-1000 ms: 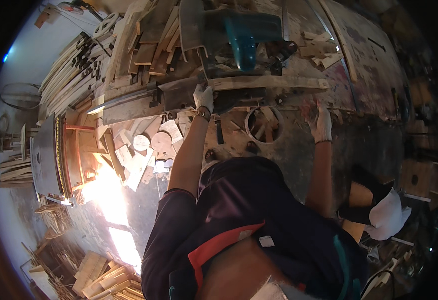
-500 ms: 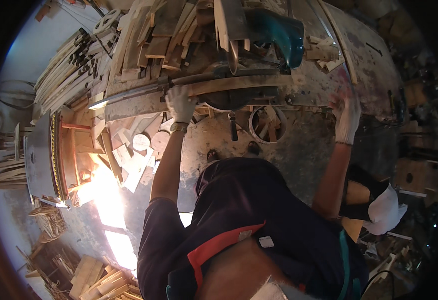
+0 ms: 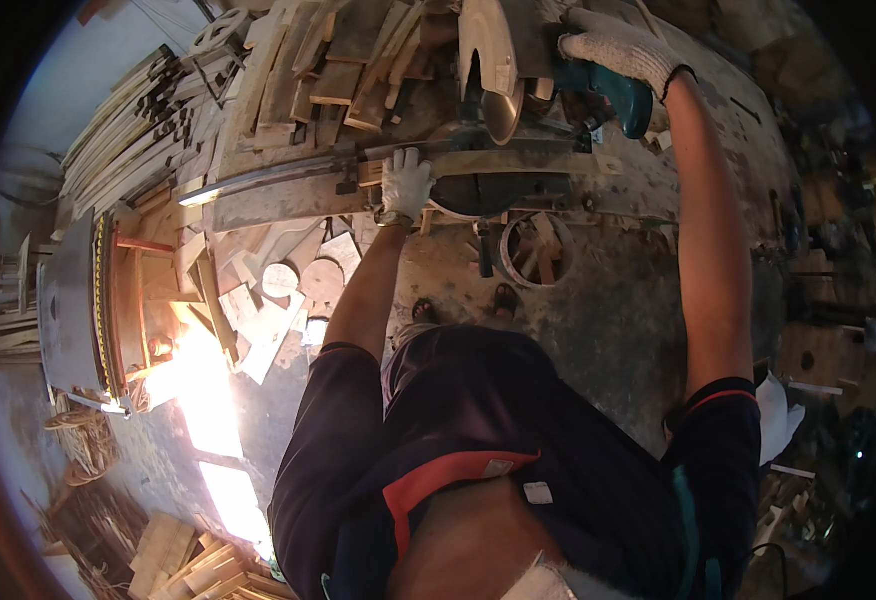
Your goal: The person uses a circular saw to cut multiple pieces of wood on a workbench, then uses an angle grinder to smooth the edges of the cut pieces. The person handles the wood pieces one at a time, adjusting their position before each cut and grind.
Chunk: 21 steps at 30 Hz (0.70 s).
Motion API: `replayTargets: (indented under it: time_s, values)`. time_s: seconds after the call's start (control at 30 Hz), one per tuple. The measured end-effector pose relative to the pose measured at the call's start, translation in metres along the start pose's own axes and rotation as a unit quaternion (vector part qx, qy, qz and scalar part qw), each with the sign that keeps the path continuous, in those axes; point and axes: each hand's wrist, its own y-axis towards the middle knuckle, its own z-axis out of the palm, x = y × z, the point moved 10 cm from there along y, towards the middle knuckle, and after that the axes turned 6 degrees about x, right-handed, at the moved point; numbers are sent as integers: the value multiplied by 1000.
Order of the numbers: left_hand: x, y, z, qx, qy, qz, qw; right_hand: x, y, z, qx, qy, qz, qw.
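Observation:
My left hand (image 3: 406,185), in a pale knitted glove, grips a long wooden strip (image 3: 518,163), its fingers over the top. The strip lies along the base of a miter saw. Up at the saw head, my gloved right hand (image 3: 620,48) closes around the handle, which the hand mostly hides. Below that hand sits the teal motor housing (image 3: 626,100). The round saw blade (image 3: 503,117) shows under its pale guard (image 3: 486,45), above the strip. A metal rail (image 3: 258,182) runs left from the saw along the bench.
Wood offcuts (image 3: 343,80) are heaped behind the saw, with stacked sticks (image 3: 123,125) farther left. A round bin (image 3: 507,250) of scraps stands under the bench front. More boards (image 3: 268,325) lie on the floor at left, near a bright sunlit patch (image 3: 208,400).
My right hand has moved from the right part of the bench up to the saw handle. My left hand has slid right along the wooden strip, which now shows farther right.

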Motion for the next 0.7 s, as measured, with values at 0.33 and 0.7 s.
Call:
replayTargets:
  time_s: [0.33,0.7]
  values:
    - [7,-2,3,-32,-28,31,999,-5,-90,93,-41,293,174,939]
    - [10,-5,6,-11,-69,34,997,-25,-154,260,-126,412,265,863]
